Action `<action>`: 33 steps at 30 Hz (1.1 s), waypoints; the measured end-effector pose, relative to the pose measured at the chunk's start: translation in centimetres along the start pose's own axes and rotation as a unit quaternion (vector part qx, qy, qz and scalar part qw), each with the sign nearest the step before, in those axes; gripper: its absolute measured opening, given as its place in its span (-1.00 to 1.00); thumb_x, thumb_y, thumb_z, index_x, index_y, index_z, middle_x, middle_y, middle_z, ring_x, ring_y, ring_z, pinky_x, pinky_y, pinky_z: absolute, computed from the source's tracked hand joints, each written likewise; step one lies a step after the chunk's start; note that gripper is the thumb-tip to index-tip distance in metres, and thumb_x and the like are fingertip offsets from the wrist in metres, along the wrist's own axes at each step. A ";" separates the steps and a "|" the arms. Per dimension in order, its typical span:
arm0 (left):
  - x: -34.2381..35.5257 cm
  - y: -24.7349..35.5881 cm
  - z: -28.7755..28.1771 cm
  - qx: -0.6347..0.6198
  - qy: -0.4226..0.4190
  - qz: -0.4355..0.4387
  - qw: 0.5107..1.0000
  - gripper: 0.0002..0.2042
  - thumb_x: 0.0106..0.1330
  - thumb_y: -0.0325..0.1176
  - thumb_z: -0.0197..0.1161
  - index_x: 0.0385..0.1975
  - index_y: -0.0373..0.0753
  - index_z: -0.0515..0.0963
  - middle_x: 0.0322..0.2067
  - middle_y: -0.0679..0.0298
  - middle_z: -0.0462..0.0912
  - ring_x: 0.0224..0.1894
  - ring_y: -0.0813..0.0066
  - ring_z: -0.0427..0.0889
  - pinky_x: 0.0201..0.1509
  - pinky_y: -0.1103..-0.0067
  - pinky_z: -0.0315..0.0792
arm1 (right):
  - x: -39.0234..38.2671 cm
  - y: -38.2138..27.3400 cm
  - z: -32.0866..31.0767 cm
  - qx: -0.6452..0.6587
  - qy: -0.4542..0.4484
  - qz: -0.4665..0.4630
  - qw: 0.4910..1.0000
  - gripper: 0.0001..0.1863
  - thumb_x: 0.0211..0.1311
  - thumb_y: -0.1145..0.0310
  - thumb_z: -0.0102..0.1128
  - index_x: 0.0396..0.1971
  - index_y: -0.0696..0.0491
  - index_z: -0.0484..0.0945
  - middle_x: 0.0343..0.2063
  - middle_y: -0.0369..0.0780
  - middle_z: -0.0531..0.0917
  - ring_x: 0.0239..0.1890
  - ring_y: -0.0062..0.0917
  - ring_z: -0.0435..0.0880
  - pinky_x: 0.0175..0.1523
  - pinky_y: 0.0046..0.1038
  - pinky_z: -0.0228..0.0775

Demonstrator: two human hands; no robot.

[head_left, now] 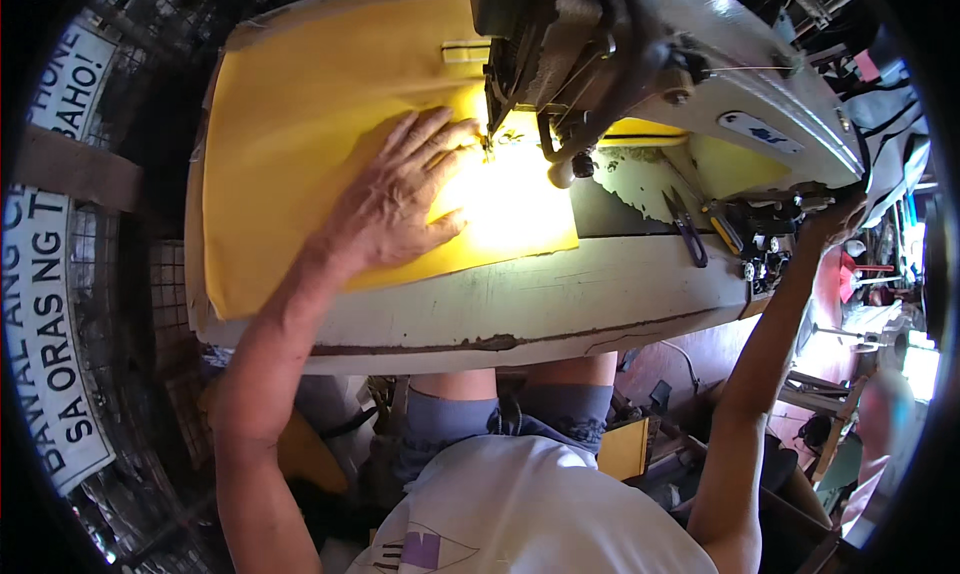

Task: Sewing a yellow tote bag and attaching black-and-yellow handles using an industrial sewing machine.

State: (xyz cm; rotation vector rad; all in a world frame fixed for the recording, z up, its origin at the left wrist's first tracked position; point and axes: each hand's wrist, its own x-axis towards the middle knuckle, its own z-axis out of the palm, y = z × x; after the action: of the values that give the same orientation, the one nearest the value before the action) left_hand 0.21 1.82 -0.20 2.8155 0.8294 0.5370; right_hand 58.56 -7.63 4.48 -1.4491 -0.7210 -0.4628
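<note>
My left hand (400, 194) lies flat with spread fingers on a large yellow sheet of material (290, 154), its fingertips close to the needle area of the sewing machine (770, 94). The sheet runs under the machine's head, and the lamp there bleaches part of it white. Far to the right, my right hand (838, 222) is at the machine's right end, its fingers curled in. What it grips is hidden. Thread snips (686, 229) and a yellow-and-black cutter (724, 228) lie on the machine bed, between the sheet and my right hand.
A dark bobbin-winder-like mechanism (768, 256) sits by the bed's right end. The worn front edge of the table (480, 346) runs above my lap. Wire mesh with white signs (55, 344) stands at the left. Assorted clutter, including a red object (848, 277), fills the right side.
</note>
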 end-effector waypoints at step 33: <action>-0.2 0.7 0.0 -0.052 0.060 -0.052 0.996 -0.72 0.13 -0.61 0.10 -0.15 -0.31 0.60 -0.13 0.17 0.54 0.04 0.17 0.49 0.19 0.35 0.40 | -28.7 -21.3 7.9 0.107 -0.577 -0.242 0.773 -0.73 0.20 0.48 0.21 -0.07 0.12 0.60 -0.18 -0.07 0.65 -0.19 -0.13 0.62 -0.10 -0.18 0.42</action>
State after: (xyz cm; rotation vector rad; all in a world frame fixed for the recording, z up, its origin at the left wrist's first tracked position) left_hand 0.42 1.09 -0.08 2.6513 0.9358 0.7165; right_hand 22.25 -5.70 -0.06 -1.2084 -2.0940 0.2203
